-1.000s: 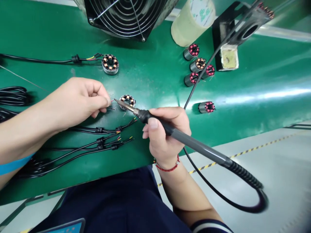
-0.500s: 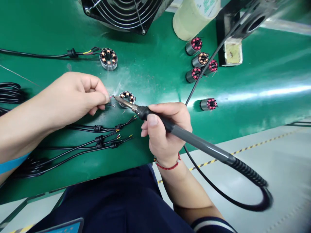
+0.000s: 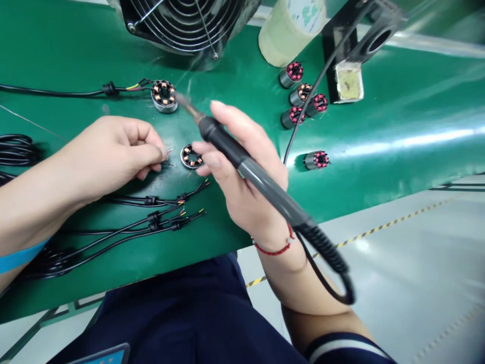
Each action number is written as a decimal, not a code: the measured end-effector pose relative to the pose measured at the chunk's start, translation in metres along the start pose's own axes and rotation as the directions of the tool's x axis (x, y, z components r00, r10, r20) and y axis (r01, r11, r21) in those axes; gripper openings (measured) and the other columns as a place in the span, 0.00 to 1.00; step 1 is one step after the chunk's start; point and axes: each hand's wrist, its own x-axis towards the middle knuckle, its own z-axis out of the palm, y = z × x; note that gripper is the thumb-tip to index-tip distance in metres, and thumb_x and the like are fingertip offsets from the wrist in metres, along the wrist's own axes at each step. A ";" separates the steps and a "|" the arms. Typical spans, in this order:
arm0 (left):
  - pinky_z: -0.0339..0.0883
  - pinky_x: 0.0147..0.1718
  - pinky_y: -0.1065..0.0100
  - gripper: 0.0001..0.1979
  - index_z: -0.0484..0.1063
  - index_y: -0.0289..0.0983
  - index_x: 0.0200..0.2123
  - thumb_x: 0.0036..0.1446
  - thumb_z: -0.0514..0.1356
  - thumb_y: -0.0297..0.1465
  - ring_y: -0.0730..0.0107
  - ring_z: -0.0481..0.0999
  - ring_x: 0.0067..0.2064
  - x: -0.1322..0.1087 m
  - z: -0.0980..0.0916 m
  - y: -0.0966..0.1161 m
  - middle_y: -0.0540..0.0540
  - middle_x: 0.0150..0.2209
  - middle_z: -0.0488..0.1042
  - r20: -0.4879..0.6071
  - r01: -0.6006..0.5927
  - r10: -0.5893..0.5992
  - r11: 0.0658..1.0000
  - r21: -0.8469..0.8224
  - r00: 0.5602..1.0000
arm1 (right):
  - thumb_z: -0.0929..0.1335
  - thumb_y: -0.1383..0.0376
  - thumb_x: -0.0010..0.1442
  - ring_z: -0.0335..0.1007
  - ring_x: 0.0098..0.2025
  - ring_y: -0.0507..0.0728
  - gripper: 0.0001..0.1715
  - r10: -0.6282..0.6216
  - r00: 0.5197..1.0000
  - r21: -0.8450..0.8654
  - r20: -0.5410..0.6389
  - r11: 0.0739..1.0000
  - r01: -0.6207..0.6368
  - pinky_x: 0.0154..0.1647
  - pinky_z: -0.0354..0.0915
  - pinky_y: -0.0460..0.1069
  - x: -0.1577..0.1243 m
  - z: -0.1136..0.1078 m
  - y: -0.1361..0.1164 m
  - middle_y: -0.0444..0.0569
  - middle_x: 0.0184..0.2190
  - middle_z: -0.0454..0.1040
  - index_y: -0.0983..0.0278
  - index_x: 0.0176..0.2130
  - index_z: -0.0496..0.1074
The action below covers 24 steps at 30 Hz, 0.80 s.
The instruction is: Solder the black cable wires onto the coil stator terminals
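Observation:
My right hand [image 3: 242, 177] is closed round a grey soldering iron [image 3: 261, 182], whose tip is raised and points up-left above the green mat [image 3: 235, 121]. Its fingertips reach down beside a small ring-shaped stator with copper coils [image 3: 190, 156] lying on the mat. My left hand [image 3: 113, 151] is closed in a pinch on thin wire ends [image 3: 167, 151] just left of that stator. A second stator [image 3: 164, 95] with a black cable attached lies farther back.
Several black cables with stripped coloured ends [image 3: 166, 212] lie at the mat's front. Small cylindrical wound stators [image 3: 299, 96] cluster at the back right, one more [image 3: 316, 160] apart. A black fan [image 3: 182, 20], a tape roll [image 3: 291, 30] and an iron stand [image 3: 348, 55] line the back.
My right hand has lifted the soldering iron off the stator and swung its tip up and back. My left hand keeps its pinch in place.

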 end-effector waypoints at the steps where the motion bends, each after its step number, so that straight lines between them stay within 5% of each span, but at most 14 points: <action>1: 0.57 0.23 0.69 0.04 0.73 0.37 0.26 0.47 0.59 0.29 0.77 0.67 0.22 0.000 0.000 0.000 0.51 0.22 0.74 0.000 0.000 0.000 1.000 -0.007 1.000 | 0.65 0.61 0.74 0.83 0.50 0.53 0.13 -0.001 0.999 -0.015 0.053 1.000 0.002 0.49 0.82 0.49 0.007 -0.001 -0.001 0.43 0.60 0.76 0.54 0.57 0.70; 7: 0.52 0.23 0.70 0.03 0.73 0.37 0.25 0.50 0.61 0.29 0.78 0.65 0.21 0.000 -0.001 -0.001 0.54 0.19 0.70 0.003 -0.027 0.027 1.000 -0.007 1.000 | 0.67 0.74 0.64 0.79 0.55 0.58 0.27 0.035 0.968 -0.223 0.250 0.975 0.022 0.61 0.75 0.56 0.029 0.016 0.017 0.44 0.49 0.81 0.55 0.59 0.68; 15: 0.56 0.25 0.68 0.07 0.74 0.38 0.36 0.52 0.61 0.31 0.73 0.66 0.24 -0.001 -0.002 -0.004 0.55 0.20 0.70 -0.033 -0.058 0.060 0.997 0.053 0.998 | 0.66 0.73 0.63 0.79 0.43 0.55 0.28 -0.026 0.995 -0.217 0.097 0.975 0.047 0.55 0.76 0.53 0.020 0.033 0.038 0.41 0.39 0.80 0.55 0.60 0.66; 21: 0.56 0.22 0.68 0.03 0.70 0.39 0.31 0.51 0.58 0.30 0.72 0.66 0.22 0.001 -0.003 -0.007 0.54 0.19 0.71 -0.044 -0.081 0.084 0.994 0.074 0.995 | 0.65 0.73 0.60 0.76 0.48 0.58 0.31 -0.199 0.969 -0.260 0.144 0.937 0.232 0.60 0.73 0.58 0.013 0.025 0.028 0.45 0.40 0.78 0.58 0.61 0.64; 24: 0.57 0.22 0.68 0.02 0.70 0.39 0.31 0.52 0.58 0.29 0.73 0.66 0.22 -0.001 -0.004 -0.006 0.54 0.20 0.71 -0.032 -0.072 0.074 0.995 0.064 0.997 | 0.64 0.71 0.62 0.76 0.50 0.58 0.30 -0.167 0.971 -0.291 0.173 0.933 0.212 0.64 0.71 0.58 0.013 0.028 0.030 0.42 0.40 0.78 0.54 0.61 0.64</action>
